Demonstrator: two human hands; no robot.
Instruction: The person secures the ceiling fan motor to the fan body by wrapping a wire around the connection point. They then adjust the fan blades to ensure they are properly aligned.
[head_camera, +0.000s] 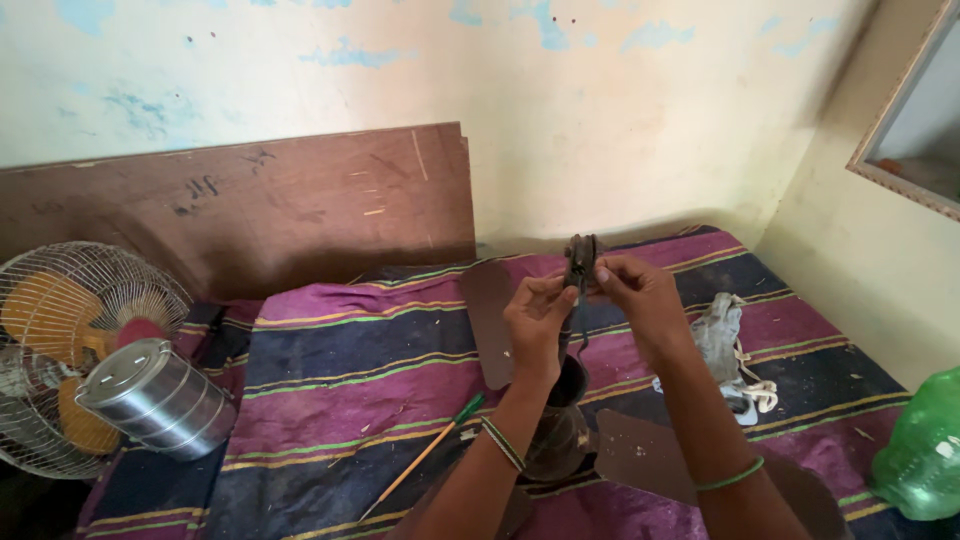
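We are holding up the top of a dark brown ceiling fan (560, 420), where a bundle of dark wires (580, 262) is sticking out of its stem, raised in front of us above the striped cloth (340, 370). Our left hand (537, 320) is pinching the wires from the left with fingertips pressed together, and our right hand (640, 295) is pinching them from the right, thumb and forefinger closed on the bundle. The fan's body is standing upright on the cloth between our forearms, and its flat brown blades (640, 455) are spreading out to the sides. A screwdriver (425, 455) with a green handle is lying on the cloth just left of our left wrist. A grey rag with a pale cord (725, 340) is lying to the right. Farther left, a steel lunch tin (155, 395) is resting on its side in front of a table fan (70, 340), and a brown board (250, 205) is leaning against the wall. A green plastic bottle (920, 450) is sitting at the right edge.
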